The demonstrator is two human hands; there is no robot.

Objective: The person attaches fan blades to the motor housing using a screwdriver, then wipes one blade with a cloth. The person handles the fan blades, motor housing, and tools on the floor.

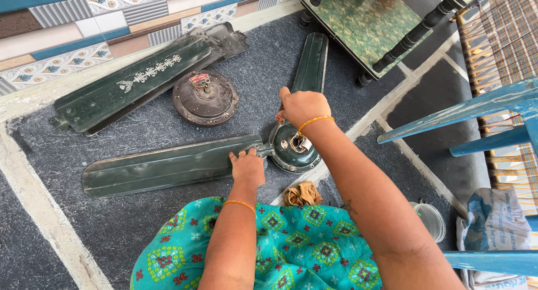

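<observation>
Left hand [247,167] flat on stiff, thin fan blade [168,165]; right hand [302,107] closed above heavy motor [292,150], best gripped there.

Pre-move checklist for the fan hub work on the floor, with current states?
1. Left hand pressing the attached blade near its root: ok.
2. Right hand on top of the motor hub: ok.
3. Tool in right hand: cannot tell, fingers hide it.
4. Second blade joined to the hub: cannot tell, the hand covers the joint.
5. Loose blades and round cover lying apart from the hub: ok.
6. Rag beside the hub: ok.
</observation>
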